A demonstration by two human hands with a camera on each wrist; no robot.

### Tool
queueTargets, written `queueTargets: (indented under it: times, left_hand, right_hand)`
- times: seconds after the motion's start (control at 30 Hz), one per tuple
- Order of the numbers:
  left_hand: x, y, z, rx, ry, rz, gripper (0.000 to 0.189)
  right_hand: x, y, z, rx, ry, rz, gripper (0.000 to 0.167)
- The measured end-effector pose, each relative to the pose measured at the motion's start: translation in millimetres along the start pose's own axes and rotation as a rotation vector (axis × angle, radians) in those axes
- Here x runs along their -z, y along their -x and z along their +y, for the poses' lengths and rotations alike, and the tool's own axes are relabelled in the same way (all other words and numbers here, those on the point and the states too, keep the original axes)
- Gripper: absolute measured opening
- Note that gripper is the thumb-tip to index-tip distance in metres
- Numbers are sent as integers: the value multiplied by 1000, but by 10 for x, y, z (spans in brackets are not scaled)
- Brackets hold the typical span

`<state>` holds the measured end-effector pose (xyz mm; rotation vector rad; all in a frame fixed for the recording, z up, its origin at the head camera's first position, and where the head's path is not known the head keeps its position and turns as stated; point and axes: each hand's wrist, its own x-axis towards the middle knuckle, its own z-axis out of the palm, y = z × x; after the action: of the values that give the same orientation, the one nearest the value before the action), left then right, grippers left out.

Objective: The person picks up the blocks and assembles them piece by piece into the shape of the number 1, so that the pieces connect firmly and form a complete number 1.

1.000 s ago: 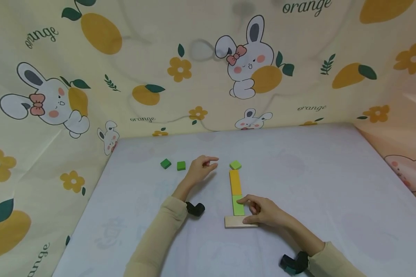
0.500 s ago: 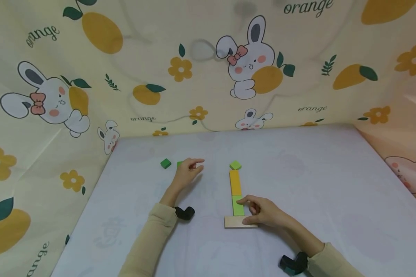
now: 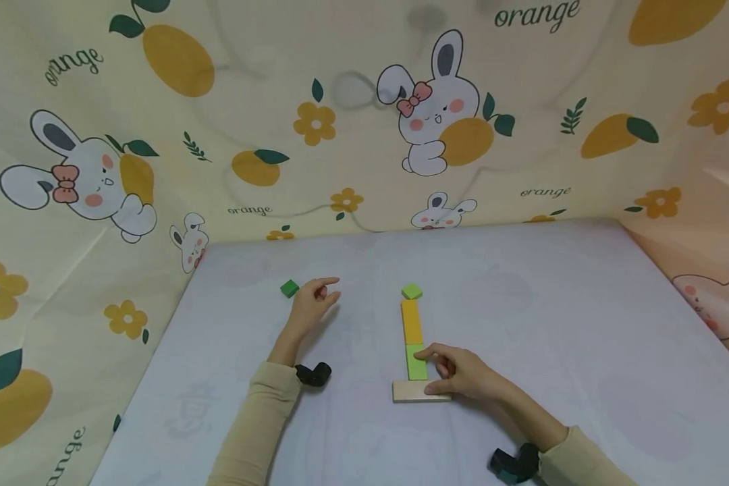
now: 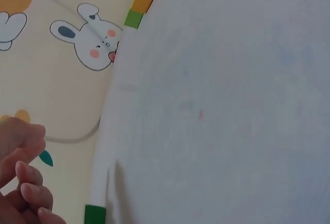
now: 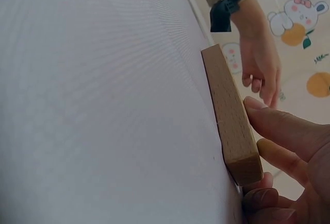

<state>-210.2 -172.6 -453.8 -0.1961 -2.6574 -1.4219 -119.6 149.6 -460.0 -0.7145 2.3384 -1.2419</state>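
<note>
In the head view my left hand [image 3: 311, 304] hovers at the far left of the table, thumb and index finger apart, holding nothing. A dark green block [image 3: 289, 288] lies just beyond it. The right hand [image 3: 464, 372] rests at the lower end of a row of blocks, index fingertip on a light green block [image 3: 416, 368] and thumb on a pale wooden plank [image 3: 406, 391]. The right wrist view shows that thumb touching the plank [image 5: 229, 110], other fingers curled beside its end. A yellow block [image 3: 411, 320] continues the row, topped by a turned light green block [image 3: 412, 291].
A white cloth [image 3: 522, 324] covers the table. Behind and beside it hangs a cream sheet [image 3: 219, 121] printed with rabbits and oranges. Both wrists wear black devices [image 3: 314, 374]. In the left wrist view a green block [image 4: 95, 214] shows at the bottom edge.
My left hand has moved left, away from the row of blocks, and now covers a green block that was visible earlier. The right hand and the row have stayed still.
</note>
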Motion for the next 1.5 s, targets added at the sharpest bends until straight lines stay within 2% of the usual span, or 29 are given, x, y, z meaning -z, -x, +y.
queueTargets:
  times: [0.2, 0.37, 0.47, 0.5, 0.53, 0.6, 0.67, 0.7, 0.73, 0.9, 1.07, 1.5]
  left_hand:
    - [73, -3, -69, 48, -35, 9, 35]
    - [133, -2, -182, 106, -12, 17, 36]
    - [172, 11, -235, 81, 3, 32, 37]
    - [179, 12, -281, 45, 17, 46, 37]
    - [193, 16, -295, 37, 22, 48, 38]
    - [219, 21, -311, 33, 11, 55, 39]
    - [232, 12, -324, 58, -8, 55, 41]
    - [235, 1, -331, 71, -25, 50, 41]
    - [242, -5, -305, 112, -57, 34, 42]
    - [243, -52, -329, 160, -157, -8, 46]
    - [270, -66, -347, 173, -179, -28, 49]
    - [304, -71, -355, 159, -203, -52, 39]
  right_hand:
    - [-1, 0, 1, -3, -5, -1, 53]
    - [-5, -1, 4, -3, 7, -1, 53]
    - [-9, -3, 6, -6, 9, 0, 53]
    - [-10, -4, 7, -7, 9, 0, 53]
    - [-11, -4, 7, -8, 7, 0, 53]
    - [-12, -5, 6, -8, 5, 0, 53]
    - [-10, -6, 4, -7, 2, 0, 53]
    - [-9, -6, 3, -7, -1, -1, 53]
    - [-7, -6, 2, -7, -3, -2, 53]
    - [0, -4, 0, -7, -13, -5, 53]
    - [-2, -4, -1, -9, -15, -6, 52]
    - [-9, -3, 15, 1, 10, 5, 52]
